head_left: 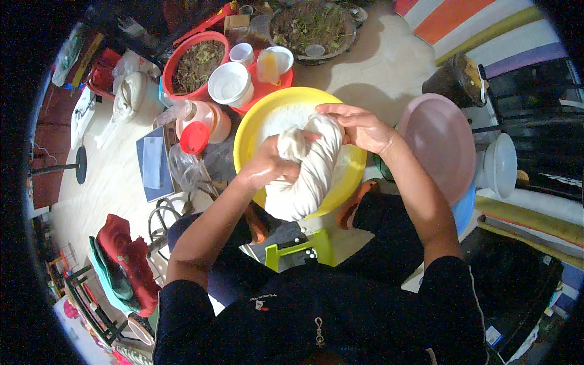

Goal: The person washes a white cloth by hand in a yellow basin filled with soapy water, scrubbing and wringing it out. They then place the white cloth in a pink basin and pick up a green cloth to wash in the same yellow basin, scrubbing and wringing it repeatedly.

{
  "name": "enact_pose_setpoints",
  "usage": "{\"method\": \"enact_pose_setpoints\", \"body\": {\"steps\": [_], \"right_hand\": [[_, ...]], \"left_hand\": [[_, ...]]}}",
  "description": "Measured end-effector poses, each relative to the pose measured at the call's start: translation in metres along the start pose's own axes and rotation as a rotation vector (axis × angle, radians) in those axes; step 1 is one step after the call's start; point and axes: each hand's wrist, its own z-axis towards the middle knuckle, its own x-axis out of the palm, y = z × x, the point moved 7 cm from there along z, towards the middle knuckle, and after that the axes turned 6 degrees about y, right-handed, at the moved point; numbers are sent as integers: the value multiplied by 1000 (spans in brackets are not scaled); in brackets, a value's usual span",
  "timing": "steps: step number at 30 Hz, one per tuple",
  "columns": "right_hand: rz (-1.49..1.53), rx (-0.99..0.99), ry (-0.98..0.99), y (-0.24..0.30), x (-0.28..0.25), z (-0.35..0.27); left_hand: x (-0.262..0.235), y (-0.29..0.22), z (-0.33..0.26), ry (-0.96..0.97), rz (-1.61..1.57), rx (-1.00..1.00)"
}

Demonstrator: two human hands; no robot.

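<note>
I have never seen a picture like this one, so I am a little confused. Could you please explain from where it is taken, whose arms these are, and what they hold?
There is no machine here. A person wears a wide-angle camera on the head, and it looks down, so the round, bent edges are only a lens effect. The two forearms coming from below belong to that person, who seems to sit low by the floor.

Both hands grip a bulging white cloth bundle over a yellow basin. The left hand grips its side and the right hand grips its top.

Around it on the floor are a white bowl, a red basin with plant material, a jar with a red lid and a pink lid-like disc.
</note>
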Motion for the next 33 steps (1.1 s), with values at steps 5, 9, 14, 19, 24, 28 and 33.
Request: {"method": "enact_pose_setpoints", "body": {"steps": [5,9,14,19,24,28,33], "right_hand": [[189,-203,96,2,12,12],[345,-187,233,-21,18,31],[375,-268,302,-4,51,35],[201,-413,189,32,72,29],[-756,-359,351,18,134,5],[-1407,-529,428,-38,184,-10],[-1488,-669,229,-35,153,-14]], "left_hand": [[-2,-22,4,-76,-288,193],[-11,-25,2,-187,-80,342],[-15,40,1,-163,-755,22],[-66,94,0,-240,-33,90],[-90,60,-2,-554,33,90],[-127,62,-23,-853,188,-18],[-169,80,-43,-1004,-15,-66]]}}
